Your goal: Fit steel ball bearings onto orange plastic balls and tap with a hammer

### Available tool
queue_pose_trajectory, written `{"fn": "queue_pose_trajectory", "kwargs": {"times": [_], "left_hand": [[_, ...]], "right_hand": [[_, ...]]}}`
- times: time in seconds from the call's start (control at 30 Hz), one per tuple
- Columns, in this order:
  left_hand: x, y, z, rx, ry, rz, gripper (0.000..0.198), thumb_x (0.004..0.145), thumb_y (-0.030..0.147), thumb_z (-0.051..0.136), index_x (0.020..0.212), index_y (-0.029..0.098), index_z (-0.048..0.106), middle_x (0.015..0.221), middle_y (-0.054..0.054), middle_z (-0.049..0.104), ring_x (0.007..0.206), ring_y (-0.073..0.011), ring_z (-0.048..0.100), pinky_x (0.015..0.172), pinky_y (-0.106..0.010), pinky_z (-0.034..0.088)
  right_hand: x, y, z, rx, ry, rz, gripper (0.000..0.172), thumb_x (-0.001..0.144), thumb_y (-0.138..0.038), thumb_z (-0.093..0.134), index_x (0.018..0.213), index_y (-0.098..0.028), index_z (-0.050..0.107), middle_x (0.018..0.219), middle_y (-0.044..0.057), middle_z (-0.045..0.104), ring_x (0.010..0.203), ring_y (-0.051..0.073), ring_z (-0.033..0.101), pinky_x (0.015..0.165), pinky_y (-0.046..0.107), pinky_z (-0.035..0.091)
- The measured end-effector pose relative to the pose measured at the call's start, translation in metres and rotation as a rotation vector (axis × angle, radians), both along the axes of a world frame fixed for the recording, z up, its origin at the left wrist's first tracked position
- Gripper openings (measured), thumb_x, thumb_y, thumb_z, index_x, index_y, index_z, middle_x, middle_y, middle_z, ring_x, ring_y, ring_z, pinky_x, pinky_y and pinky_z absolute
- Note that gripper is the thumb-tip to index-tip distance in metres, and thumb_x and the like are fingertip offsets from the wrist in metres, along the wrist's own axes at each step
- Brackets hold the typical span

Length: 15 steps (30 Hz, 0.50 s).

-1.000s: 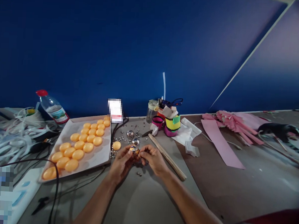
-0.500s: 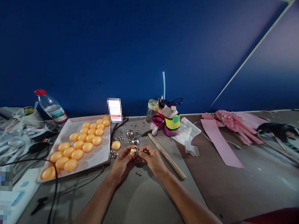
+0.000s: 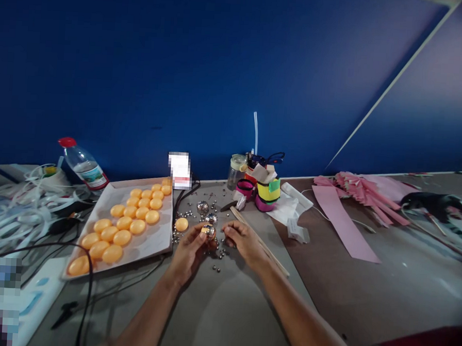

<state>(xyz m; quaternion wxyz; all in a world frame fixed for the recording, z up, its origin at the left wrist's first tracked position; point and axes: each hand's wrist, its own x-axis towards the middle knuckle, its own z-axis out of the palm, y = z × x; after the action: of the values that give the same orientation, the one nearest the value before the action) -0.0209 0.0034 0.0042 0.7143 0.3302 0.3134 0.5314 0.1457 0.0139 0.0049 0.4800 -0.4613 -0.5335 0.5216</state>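
Blue wall (image 3: 236,65) is backing your worktop (image 3: 223,317). Your left hand (image 3: 188,249) is grasping a ball (image 3: 209,232), part silver, part orange, likely steadying it with its upper side exposed. Your right hand (image 3: 245,241) is hovering just apart from it, fingers (image 3: 231,233) bunched; whether they are pinching anything, I cannot tell. Loose beads (image 3: 221,253) are lying beneath, presumably for easy reach. Two silver balls (image 3: 203,207) are resting just beyond, and leftward a rimmed tray (image 3: 150,242) is holding orange balls (image 3: 122,237), probably to stop them rolling.
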Motion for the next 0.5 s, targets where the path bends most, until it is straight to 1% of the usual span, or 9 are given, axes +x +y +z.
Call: {"fn": "queue_pose_trajectory", "kwargs": {"times": [0.03, 0.07, 0.13, 0.2, 0.27, 0.3, 0.37, 0.5], "left_hand": [[-0.001, 0.001, 0.001, -0.018, -0.023, 0.008, 0.029, 0.072, 0.027, 0.071, 0.098, 0.018, 0.063, 0.085, -0.003, 0.067, 0.068, -0.0128, 0.064, 0.07, -0.027, 0.051], [-0.003, 0.001, 0.002, -0.033, -0.041, 0.017, 0.029, 0.072, 0.027, 0.071, 0.098, 0.018, 0.063, 0.084, -0.003, 0.067, 0.068, -0.0128, 0.064, 0.069, -0.026, 0.051], [-0.005, 0.002, 0.003, -0.046, -0.059, 0.035, 0.029, 0.073, 0.027, 0.071, 0.099, 0.018, 0.062, 0.083, -0.003, 0.067, 0.067, -0.0127, 0.064, 0.067, -0.025, 0.052], [-0.006, 0.002, 0.003, -0.041, -0.065, 0.041, 0.028, 0.074, 0.027, 0.069, 0.1, 0.018, 0.062, 0.085, -0.003, 0.068, 0.068, -0.0125, 0.065, 0.067, -0.025, 0.052], [-0.006, 0.002, 0.003, -0.036, -0.067, 0.03, 0.027, 0.076, 0.027, 0.068, 0.1, 0.018, 0.061, 0.086, -0.003, 0.068, 0.068, -0.0122, 0.065, 0.068, -0.024, 0.052], [-0.005, 0.002, 0.003, -0.035, -0.067, 0.024, 0.026, 0.076, 0.027, 0.068, 0.1, 0.018, 0.061, 0.087, -0.003, 0.068, 0.068, -0.0121, 0.065, 0.068, -0.024, 0.052], [-0.005, 0.002, 0.003, -0.036, -0.064, 0.018, 0.026, 0.076, 0.027, 0.068, 0.1, 0.018, 0.061, 0.087, -0.004, 0.068, 0.068, -0.0119, 0.064, 0.067, -0.023, 0.052], [-0.006, 0.002, 0.003, -0.04, -0.065, 0.021, 0.026, 0.076, 0.027, 0.068, 0.099, 0.017, 0.062, 0.086, -0.004, 0.069, 0.068, -0.0121, 0.064, 0.068, -0.024, 0.052]], "right_hand": [[0.004, 0.001, 0.001, 0.085, -0.189, -0.006, 0.014, 0.08, -0.031, 0.054, 0.081, -0.019, 0.063, 0.066, 0.0, 0.057, 0.058, 0.013, 0.053, 0.057, 0.026, 0.041], [0.007, 0.001, 0.002, 0.17, -0.361, -0.003, 0.014, 0.081, -0.025, 0.053, 0.086, -0.019, 0.065, 0.075, 0.003, 0.061, 0.069, 0.016, 0.057, 0.066, 0.027, 0.043], [0.01, 0.0, 0.004, 0.282, -0.671, 0.066, 0.022, 0.081, -0.017, 0.052, 0.098, -0.018, 0.066, 0.091, 0.007, 0.063, 0.085, 0.018, 0.059, 0.077, 0.028, 0.042], [0.007, -0.002, 0.006, 0.298, -0.916, 0.164, 0.026, 0.082, -0.015, 0.05, 0.102, -0.018, 0.065, 0.096, 0.008, 0.062, 0.085, 0.019, 0.059, 0.077, 0.027, 0.042], [0.002, -0.003, 0.005, 0.273, -1.091, 0.214, 0.023, 0.083, -0.016, 0.049, 0.098, -0.018, 0.066, 0.095, 0.008, 0.062, 0.08, 0.018, 0.06, 0.073, 0.027, 0.042], [-0.001, -0.003, 0.004, 0.265, -1.14, 0.215, 0.022, 0.084, -0.016, 0.048, 0.094, -0.018, 0.067, 0.094, 0.009, 0.062, 0.077, 0.017, 0.06, 0.072, 0.027, 0.041], [-0.005, -0.003, 0.0, 0.261, -1.157, 0.201, 0.022, 0.086, -0.017, 0.046, 0.089, -0.017, 0.067, 0.093, 0.008, 0.062, 0.076, 0.017, 0.06, 0.072, 0.026, 0.041], [-0.003, -0.001, -0.004, 0.286, -0.996, 0.16, 0.024, 0.089, -0.015, 0.043, 0.086, -0.016, 0.067, 0.089, 0.007, 0.062, 0.08, 0.015, 0.059, 0.075, 0.022, 0.041]]}}
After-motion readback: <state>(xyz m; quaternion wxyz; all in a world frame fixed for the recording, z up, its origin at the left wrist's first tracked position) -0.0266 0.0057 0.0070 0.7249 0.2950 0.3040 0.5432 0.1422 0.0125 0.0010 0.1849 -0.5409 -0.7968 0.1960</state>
